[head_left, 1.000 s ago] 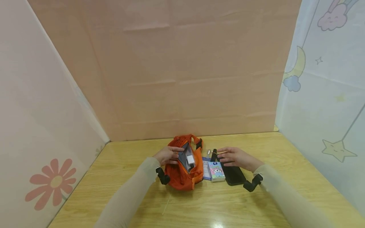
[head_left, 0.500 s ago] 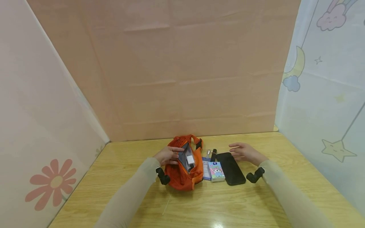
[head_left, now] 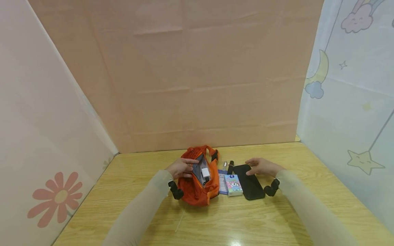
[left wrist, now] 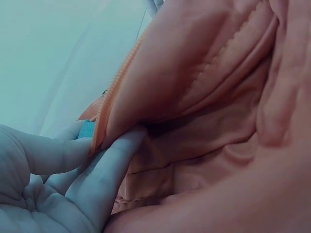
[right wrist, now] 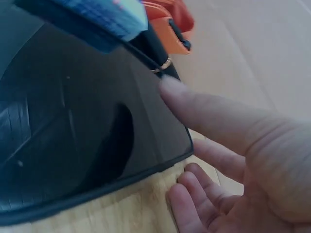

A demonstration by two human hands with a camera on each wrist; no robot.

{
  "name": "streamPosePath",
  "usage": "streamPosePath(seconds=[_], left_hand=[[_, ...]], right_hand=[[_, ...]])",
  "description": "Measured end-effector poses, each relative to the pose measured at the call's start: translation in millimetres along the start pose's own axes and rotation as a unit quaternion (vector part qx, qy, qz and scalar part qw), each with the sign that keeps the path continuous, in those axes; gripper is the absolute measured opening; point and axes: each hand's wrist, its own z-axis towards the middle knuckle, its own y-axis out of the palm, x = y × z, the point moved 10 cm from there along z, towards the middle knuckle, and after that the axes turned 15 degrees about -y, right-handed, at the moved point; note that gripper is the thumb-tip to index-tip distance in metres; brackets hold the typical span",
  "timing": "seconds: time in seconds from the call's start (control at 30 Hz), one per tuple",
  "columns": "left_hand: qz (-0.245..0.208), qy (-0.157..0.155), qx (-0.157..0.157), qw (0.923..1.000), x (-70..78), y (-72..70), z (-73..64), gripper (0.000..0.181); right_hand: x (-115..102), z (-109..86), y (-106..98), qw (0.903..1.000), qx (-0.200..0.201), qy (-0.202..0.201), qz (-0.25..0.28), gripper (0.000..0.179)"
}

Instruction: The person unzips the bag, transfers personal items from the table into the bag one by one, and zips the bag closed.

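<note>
- Right hand (head_left: 262, 166) is easing left, spreading wide, thumb (right wrist: 209, 108) over the phone (head_left: 252, 186).
- Only left wrist view is showing left hand (head_left: 181, 168) pinching the bag (head_left: 194, 196) by its zip (left wrist: 103, 114).

The bag (head_left: 194, 194) is orange, the phone (head_left: 253, 187) black, the small pack (head_left: 234, 186) pastel with cartoon print.

Open-mouthed orange bag (head_left: 197, 195), with glossy black phone (head_left: 253, 186) flat nearby
</note>
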Motion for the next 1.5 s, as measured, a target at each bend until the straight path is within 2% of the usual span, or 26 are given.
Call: streamPosePath(seconds=[0.2,0.47,0.67,0.83,0.9,1.07,1.17,1.33,1.4,1.5], left_hand=[[0.0,0.0,0.003,1.0,0.7,-2.7,-1.0,0.046],[0.0,0.001,0.006,1.0,-1.0,-3.5,1.3,0.045],[0.001,0.003,0.007,1.0,-2.6,-2.9,3.0,0.045],[-0.001,0.001,0.012,0.9999,-2.1,-5.1,2.8,0.045],[-0.002,0.0,0.012,0.9999,-1.4,-5.3,2.6,0.045],[0.001,0.0,0.01,1.0,0.0,-3.5,1.7,0.045],[0.002,0.001,0.007,1.0,0.3,-2.6,1.9,0.045],[0.005,0.003,0.006,1.0,1.5,-2.3,1.6,0.046],[0.005,0.003,0.007,1.0,1.8,-2.4,0.6,0.045],[0.003,0.001,0.009,1.0,1.7,-2.6,-1.0,0.045]], right_hand=[[-6.8,6.7,7.0,0.9977,-0.013,0.015,-0.065,0.078],[-10.6,9.1,7.2,0.9962,-0.007,0.047,-0.074,0.067],[-9.5,1.5,6.6,0.9979,-0.001,0.059,-0.025,0.069],[-14.0,-4.7,4.3,0.9991,0.004,0.041,-0.007,0.071],[-15.4,-7.9,2.7,0.9994,0.014,0.033,-0.002,0.072],[-13.9,-15.8,0.8,0.9968,0.053,0.016,0.057,0.084],[-14.2,-18.0,-0.7,0.9947,0.071,-0.007,0.074,0.074],[-15.7,-20.4,-1.5,0.9941,0.082,-0.025,0.066,0.042],[-14.5,-21.6,-0.8,0.9943,0.082,-0.016,0.066,0.039],[-12.4,-22.4,-0.1,0.994,0.083,-0.006,0.071,0.042]])
